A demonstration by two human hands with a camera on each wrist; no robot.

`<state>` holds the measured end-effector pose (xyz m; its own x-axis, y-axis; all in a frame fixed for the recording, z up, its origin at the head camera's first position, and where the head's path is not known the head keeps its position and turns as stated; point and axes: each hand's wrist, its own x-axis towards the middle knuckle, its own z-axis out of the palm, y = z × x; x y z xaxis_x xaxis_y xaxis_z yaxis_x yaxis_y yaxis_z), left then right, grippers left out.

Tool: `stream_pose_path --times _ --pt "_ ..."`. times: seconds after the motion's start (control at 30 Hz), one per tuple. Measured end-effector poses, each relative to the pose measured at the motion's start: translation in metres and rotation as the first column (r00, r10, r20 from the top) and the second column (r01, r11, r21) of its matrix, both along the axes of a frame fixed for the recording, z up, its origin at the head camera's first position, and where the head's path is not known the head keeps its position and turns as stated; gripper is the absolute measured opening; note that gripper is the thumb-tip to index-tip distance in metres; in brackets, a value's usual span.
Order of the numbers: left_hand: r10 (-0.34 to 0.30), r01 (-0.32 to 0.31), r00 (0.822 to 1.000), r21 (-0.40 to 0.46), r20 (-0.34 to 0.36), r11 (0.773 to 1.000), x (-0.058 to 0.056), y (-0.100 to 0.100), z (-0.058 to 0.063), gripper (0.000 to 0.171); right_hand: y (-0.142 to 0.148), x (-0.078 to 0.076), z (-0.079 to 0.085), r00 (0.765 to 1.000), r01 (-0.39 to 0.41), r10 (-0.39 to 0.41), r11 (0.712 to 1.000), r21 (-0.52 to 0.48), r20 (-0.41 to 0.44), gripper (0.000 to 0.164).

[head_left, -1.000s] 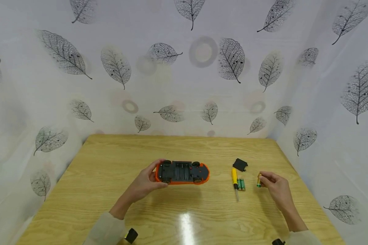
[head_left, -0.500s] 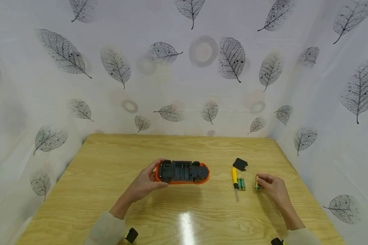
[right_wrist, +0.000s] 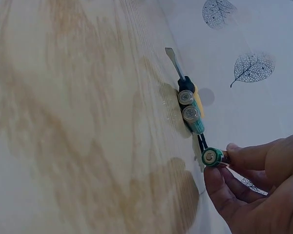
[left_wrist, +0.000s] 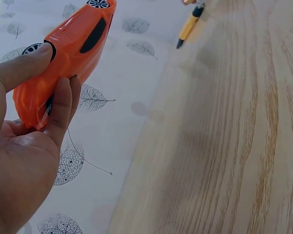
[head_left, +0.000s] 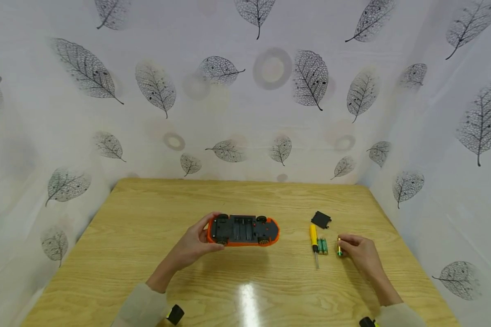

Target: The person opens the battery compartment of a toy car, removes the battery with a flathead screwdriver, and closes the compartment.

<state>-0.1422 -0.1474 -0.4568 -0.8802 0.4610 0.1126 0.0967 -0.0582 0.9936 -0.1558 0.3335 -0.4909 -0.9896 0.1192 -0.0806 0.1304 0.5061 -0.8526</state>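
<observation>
My left hand (head_left: 194,240) grips the rear part of an orange toy car (head_left: 245,230), held above the table with its black underside and open battery compartment facing up. In the left wrist view the car (left_wrist: 75,56) shows its orange side, with thumb and fingers on either side of it. A green and gold battery (head_left: 339,247) is pinched between thumb and fingers of my right hand (head_left: 364,256). The right wrist view shows that battery (right_wrist: 213,157) end-on. Just left of it, two green batteries (head_left: 322,246) lie side by side against a yellow-handled screwdriver (head_left: 313,236).
A black battery cover (head_left: 321,220) lies behind the screwdriver. The wooden table (head_left: 155,204) meets a leaf-patterned sheet (head_left: 229,113) at its back and sides. A bright reflection shows on the table near the front.
My right hand has moved left and slightly toward the front with its battery, closer to the two lying batteries. The left hand and toy car have stayed nearly still.
</observation>
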Motion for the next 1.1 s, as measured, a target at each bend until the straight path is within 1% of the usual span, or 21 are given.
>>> stream_pose_path --times 0.07,0.4,0.67,0.93,1.1 --pt "-0.003 0.003 1.000 0.005 0.000 1.000 0.000 0.000 0.000 0.086 0.000 -0.001 -0.001 1.000 -0.001 0.001 1.000 -0.014 0.008 0.035" --pt "-0.016 0.016 1.000 0.016 0.007 1.000 -0.001 -0.001 -0.001 0.086 0.003 -0.003 -0.007 1.000 -0.020 0.020 1.000 -0.004 0.005 0.034" --pt "-0.020 0.020 1.000 0.018 0.000 1.000 0.000 0.000 0.000 0.085 0.002 -0.005 -0.009 1.000 -0.031 0.031 0.997 0.076 -0.003 0.034" --pt "-0.014 0.014 1.000 0.010 0.004 1.000 0.000 0.000 -0.001 0.085 0.001 -0.007 -0.012 1.000 -0.027 0.027 0.997 0.075 0.001 0.034" --pt "-0.007 0.007 1.000 0.002 0.005 1.000 0.000 0.001 0.000 0.085 0.001 -0.008 -0.012 0.999 -0.035 0.034 0.995 0.091 0.006 0.033"
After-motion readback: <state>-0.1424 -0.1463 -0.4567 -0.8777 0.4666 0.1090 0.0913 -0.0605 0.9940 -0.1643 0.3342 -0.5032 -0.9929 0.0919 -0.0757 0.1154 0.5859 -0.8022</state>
